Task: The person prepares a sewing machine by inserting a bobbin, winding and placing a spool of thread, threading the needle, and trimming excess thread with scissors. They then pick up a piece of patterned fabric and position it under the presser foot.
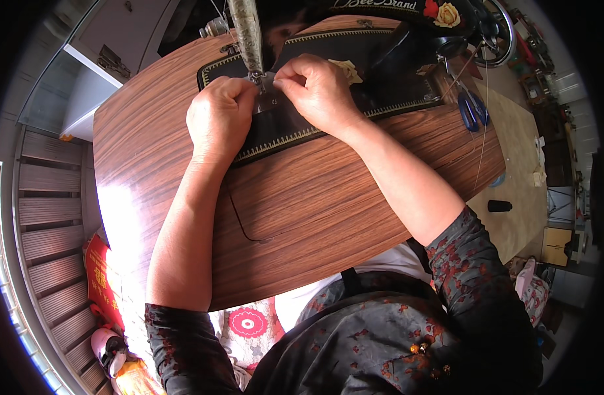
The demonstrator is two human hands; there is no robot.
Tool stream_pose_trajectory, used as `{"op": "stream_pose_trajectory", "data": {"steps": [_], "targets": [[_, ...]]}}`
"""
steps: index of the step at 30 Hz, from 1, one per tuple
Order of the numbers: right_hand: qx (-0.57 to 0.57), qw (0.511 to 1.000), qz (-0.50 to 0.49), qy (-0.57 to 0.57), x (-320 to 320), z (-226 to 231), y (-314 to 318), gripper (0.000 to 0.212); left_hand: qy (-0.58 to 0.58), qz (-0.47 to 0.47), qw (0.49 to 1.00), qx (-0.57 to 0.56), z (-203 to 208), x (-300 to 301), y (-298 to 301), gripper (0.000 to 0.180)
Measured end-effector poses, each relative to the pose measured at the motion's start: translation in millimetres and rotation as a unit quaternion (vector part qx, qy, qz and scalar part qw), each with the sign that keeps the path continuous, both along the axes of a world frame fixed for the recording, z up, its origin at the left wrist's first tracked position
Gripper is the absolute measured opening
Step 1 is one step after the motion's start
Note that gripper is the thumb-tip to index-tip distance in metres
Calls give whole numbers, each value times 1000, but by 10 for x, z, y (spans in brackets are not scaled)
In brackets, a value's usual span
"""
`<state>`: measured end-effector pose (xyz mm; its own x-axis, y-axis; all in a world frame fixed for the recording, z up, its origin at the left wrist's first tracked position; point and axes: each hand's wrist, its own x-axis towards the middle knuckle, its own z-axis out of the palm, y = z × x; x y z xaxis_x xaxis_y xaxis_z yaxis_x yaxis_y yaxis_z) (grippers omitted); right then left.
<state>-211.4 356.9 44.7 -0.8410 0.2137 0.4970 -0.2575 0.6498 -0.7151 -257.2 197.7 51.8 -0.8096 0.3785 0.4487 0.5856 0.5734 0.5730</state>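
Note:
A black sewing machine (391,62) with a gold zigzag border and flower decals is set into a wood-grain table. Its silver head plate (245,33) stands above the needle and presser foot (256,78). My left hand (222,122) is closed in a pinch just left of the presser foot. On the other side, close to the needle, my right hand (317,93) pinches with thumb and forefinger. Whatever sits between the fingertips of either hand is too small or hidden to make out. Both wrists rest near the front edge of the machine bed.
Blue-handled scissors (472,110) hang or lie at the table's right end, below the handwheel (506,36). A dark thread (238,214) curls on the table (315,197) near my left forearm. A small black object (499,206) lies beyond the right edge, lower down.

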Motion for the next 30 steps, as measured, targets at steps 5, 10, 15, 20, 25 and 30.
{"op": "stream_pose_trajectory", "data": {"steps": [5,10,15,20,25,30], "targets": [[-8,998,57,-15,-13,-14,7,7,4,-17,1000,11,-7,-4,-13,9],[3,997,75,-28,-1,35,-4,10,10,-32,999,13,-1,26,-4,8],[42,996,69,-27,-25,12,-6,6,13,-45,999,28,-6,21,1,6],[60,996,72,1,-30,-7,-15,4,-12,-49,997,60,17,66,-9,5],[39,997,66,6,-44,-17,-8,3,-4,-33,999,39,3,35,-29,6],[19,999,30,21,-51,-47,-3,5,-14,1,999,35,-35,-15,-46,8]]}}
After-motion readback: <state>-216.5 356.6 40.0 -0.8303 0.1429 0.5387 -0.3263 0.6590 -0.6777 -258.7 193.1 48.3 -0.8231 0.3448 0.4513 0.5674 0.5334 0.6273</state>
